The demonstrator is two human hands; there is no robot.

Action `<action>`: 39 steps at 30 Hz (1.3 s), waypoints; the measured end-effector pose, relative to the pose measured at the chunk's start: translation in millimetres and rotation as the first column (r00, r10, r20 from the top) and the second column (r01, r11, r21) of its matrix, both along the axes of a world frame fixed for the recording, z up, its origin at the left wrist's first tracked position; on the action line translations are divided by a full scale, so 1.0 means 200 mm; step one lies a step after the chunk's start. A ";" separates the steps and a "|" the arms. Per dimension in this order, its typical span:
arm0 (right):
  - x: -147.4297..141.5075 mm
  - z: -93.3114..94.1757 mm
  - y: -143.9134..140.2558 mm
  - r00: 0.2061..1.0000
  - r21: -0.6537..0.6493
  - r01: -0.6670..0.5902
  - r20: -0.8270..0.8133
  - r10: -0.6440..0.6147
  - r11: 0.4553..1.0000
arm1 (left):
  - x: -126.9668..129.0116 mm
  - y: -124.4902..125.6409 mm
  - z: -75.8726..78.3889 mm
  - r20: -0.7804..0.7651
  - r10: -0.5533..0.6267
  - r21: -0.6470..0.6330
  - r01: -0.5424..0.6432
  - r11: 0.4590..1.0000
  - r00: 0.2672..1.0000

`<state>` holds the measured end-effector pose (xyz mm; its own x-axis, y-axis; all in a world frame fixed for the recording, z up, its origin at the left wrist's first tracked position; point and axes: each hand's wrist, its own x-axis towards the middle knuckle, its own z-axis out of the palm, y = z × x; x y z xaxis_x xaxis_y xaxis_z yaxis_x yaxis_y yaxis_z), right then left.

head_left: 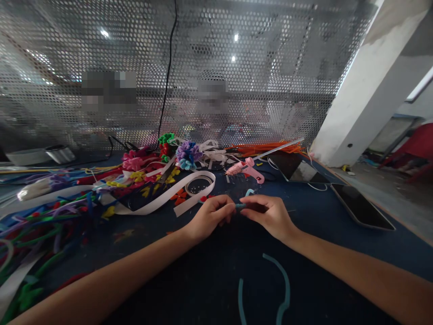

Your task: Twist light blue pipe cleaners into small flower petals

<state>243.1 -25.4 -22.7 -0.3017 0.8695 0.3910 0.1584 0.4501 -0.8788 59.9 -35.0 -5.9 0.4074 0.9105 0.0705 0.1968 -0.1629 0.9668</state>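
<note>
- The left hand sits just left of the frame's centre, fingers curled closed with the tips pinching one end of a short teal pipe cleaner piece.
- The right hand meets it from the right, thumb and fingers pinched shut on the other end of the same piece, so the two hands almost touch, just above the dark blue table mat.
- A loose end of that teal piece curls up just above the fingertips.
- Two more curved teal pipe cleaners lie on the mat at the lower centre, between the forearms.
- A pink hot glue gun lies above the hands, its nozzle pointing to the left of the frame.
- A loop of white ribbon runs from the centre left towards the left hand, with small red and yellow flower cut-outs beside it.
- A purple pom-pom flower and a pink flower sit in the clutter at the upper centre.
- A heap of coloured pipe cleaners fills the left of the frame.
- A bundle of orange sticks lies right of the glue gun.
- A tablet and a dark phone lie on the right of the table.
- A perforated metal screen stands across the top of the frame.
</note>
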 end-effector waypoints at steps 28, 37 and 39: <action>0.01 -0.01 -0.03 0.933 0.579 -0.097 0.336 -0.128 0.810 | 0.03 -0.08 0.00 -0.423 0.306 0.460 -0.089 0.884 0.853; 0.00 -0.02 -0.03 0.937 0.620 -0.040 0.295 -0.186 0.783 | 0.03 -0.08 0.01 -0.444 0.271 0.433 -0.060 0.899 0.854; 0.00 -0.02 -0.03 0.939 0.617 -0.034 0.290 -0.187 0.786 | 0.04 -0.09 0.02 -0.444 0.257 0.444 -0.038 0.895 0.858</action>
<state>242.6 -32.4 -26.0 -0.4469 0.5097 0.7352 0.4349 0.8419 -0.3193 67.5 -52.2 -2.0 0.3509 0.8942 0.2780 0.6700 -0.4471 0.5926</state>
